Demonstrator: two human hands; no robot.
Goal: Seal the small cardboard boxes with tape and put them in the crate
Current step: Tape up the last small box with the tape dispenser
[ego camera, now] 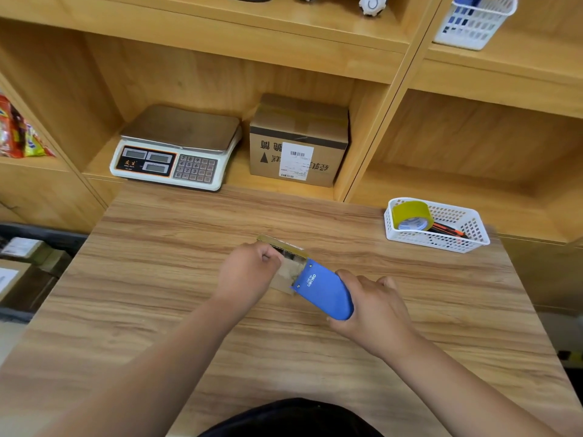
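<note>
The fingers of the left hand are curled tight on the small cardboard box, holding it on the table. The right hand wraps thumb and fingers round a blue tape dispenser, whose front edge meets the box (glossy tape shows on top). A dark crate with boxes inside sits beside the table, at far left.

Digital scale on wooden shelf, snack packets far left, white basket upper right.
</note>
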